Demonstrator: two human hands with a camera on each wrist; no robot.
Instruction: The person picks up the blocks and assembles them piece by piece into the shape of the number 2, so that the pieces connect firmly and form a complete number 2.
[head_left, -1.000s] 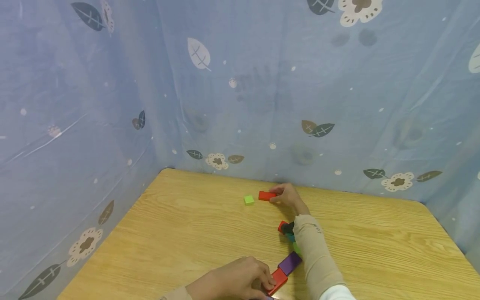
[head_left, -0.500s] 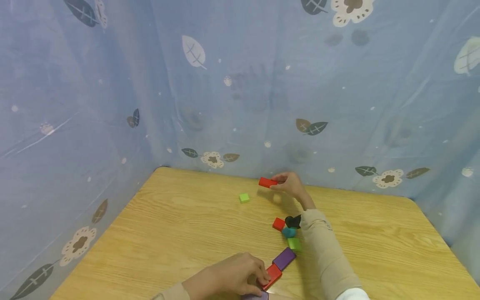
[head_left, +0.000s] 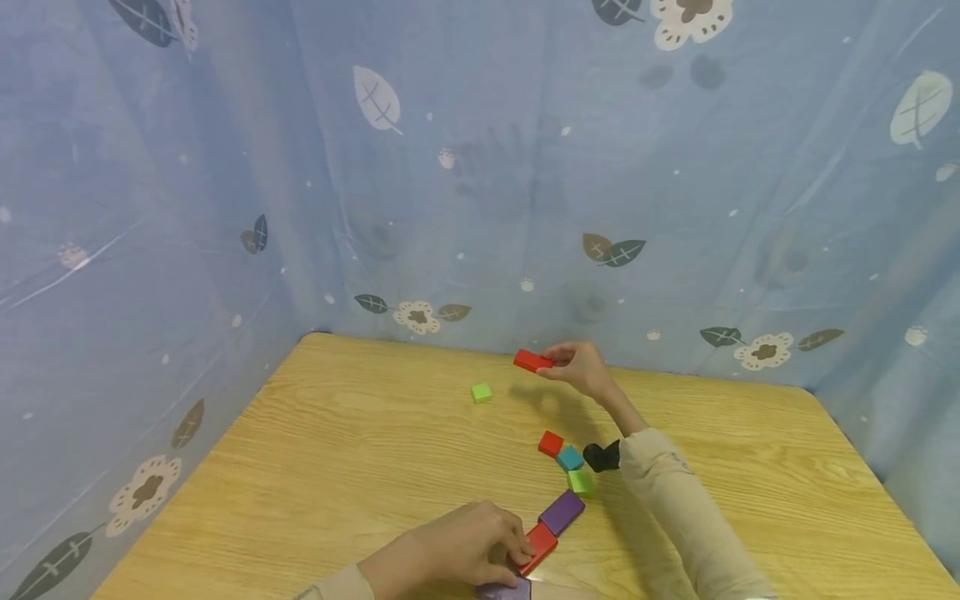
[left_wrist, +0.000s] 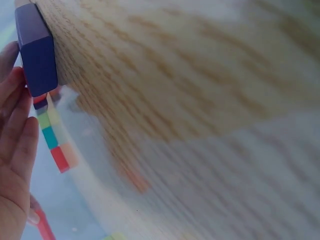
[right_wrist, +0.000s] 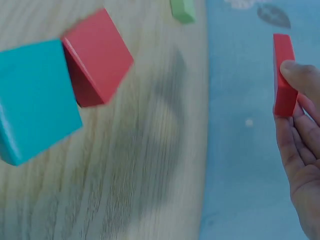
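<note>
My right hand [head_left: 583, 368] pinches a long red block [head_left: 531, 361] between thumb and fingers, raised over the back of the table with its shadow below. At the near side my left hand [head_left: 471, 543] rests its fingertips on another red block [head_left: 542, 546], its thumb at a dark purple block [head_left: 507, 590]. The left wrist view shows its fingers [left_wrist: 20, 145] fairly straight alongside the row. Beyond that red block, the curved row continues with a purple block [head_left: 562, 512], a green block [head_left: 580, 482], a teal block [head_left: 570, 457] and a small red block [head_left: 551, 443].
A small light green block [head_left: 482, 392] lies alone on the wooden table [head_left: 360, 425] near the back. A pale wooden block [head_left: 558, 592] shows at the bottom edge. The blue patterned curtain [head_left: 480, 208] stands behind and left of the table.
My right hand has lifted the long red block off the table, up and slightly back. My left hand stays at the near end of the row. The view has shifted slightly.
</note>
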